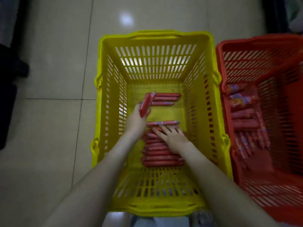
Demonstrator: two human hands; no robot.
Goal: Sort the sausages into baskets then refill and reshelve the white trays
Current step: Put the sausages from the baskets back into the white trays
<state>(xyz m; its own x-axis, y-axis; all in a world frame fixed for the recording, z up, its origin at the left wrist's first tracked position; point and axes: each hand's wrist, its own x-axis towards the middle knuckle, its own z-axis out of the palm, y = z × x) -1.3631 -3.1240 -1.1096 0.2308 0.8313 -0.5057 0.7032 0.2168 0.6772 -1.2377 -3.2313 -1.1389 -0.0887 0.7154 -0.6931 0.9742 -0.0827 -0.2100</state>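
- Head view looking straight down into a yellow basket (155, 40) on a tiled floor (49, 63), with a red basket (262, 46) just beside it on the right.
- Left hand (136, 119) clenching a small bundle of red sausages (146, 104), holding it tilted above the yellow basket's floor.
- Right hand (172, 136) lying flat with fingers spread and released, pressing on the stacked row of sausages (161, 155) at the near end — not grasping any.
- Further sausages lying crosswise: one loose sausage (162, 123) just beyond the fingertips, a few far sausages (165, 98) near the far wall.
- Red basket already holding labelled sausages (244, 112) along its left side.
- Sorting appearing well under way but unfinished; no white trays showing, so refilling and reshelving seemingly remaining.
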